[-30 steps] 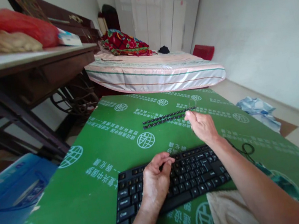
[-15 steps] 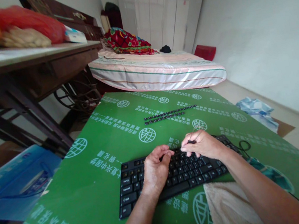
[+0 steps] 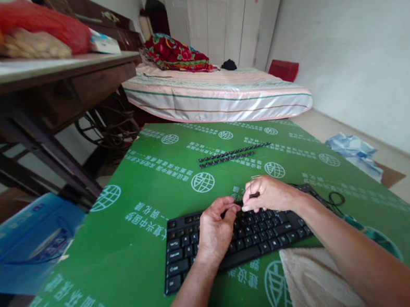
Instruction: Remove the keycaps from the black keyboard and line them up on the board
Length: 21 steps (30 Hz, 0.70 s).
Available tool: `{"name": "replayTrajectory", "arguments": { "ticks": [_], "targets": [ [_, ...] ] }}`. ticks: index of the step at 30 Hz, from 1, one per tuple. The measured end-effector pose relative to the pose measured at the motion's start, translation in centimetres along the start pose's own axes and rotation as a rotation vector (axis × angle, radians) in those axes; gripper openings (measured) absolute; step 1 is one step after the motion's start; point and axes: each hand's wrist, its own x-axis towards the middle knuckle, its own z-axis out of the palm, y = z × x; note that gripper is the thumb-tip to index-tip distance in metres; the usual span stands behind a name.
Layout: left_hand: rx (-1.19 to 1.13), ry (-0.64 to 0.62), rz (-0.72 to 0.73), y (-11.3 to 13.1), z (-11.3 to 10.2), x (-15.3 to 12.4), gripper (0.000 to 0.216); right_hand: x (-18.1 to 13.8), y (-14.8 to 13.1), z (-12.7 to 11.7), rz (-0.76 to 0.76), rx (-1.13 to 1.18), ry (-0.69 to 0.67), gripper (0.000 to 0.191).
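Observation:
A black keyboard (image 3: 188,241) lies on a green printed board (image 3: 123,231). My left hand (image 3: 214,228) rests on the keyboard's middle with its fingers curled, steadying it. My right hand (image 3: 270,194) hovers over the upper key rows, its fingers pinched on a small dark tool (image 3: 254,195) that I cannot make out well. Two rows of black keycaps (image 3: 229,155) lie in lines on the board beyond the keyboard.
A beige cloth (image 3: 315,282) lies under my right forearm. The keyboard's black cable (image 3: 334,199) coils at the right. A dark wooden table (image 3: 39,92) with bags stands at the left, a blue box (image 3: 18,244) beside it. A mattress (image 3: 219,98) lies behind.
My right hand has drawn back from the rows of keycaps to the keyboard's upper keys, holding the small tool. My left hand has stayed on the keyboard.

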Motion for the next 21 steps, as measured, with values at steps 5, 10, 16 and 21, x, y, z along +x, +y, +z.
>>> {"name": "replayTrajectory", "arguments": {
  "ticks": [5,10,16,21],
  "targets": [
    [0.006,-0.004,0.009,-0.1,0.0,0.0,0.010,0.3,0.5,0.2,0.006,-0.004,-0.045,0.022],
    [0.023,-0.006,0.007,0.1,0.0,0.0,0.009,0.3,1.1,0.5,0.063,0.025,-0.032,0.025],
    [0.094,0.006,0.012,0.3,0.0,0.0,0.009,-0.2,1.3,1.1,0.051,0.036,0.105,0.027],
    [0.115,-0.014,0.006,0.3,0.0,-0.1,0.010,-0.7,1.3,2.0,0.046,-0.087,0.257,0.019]
  ]
}}
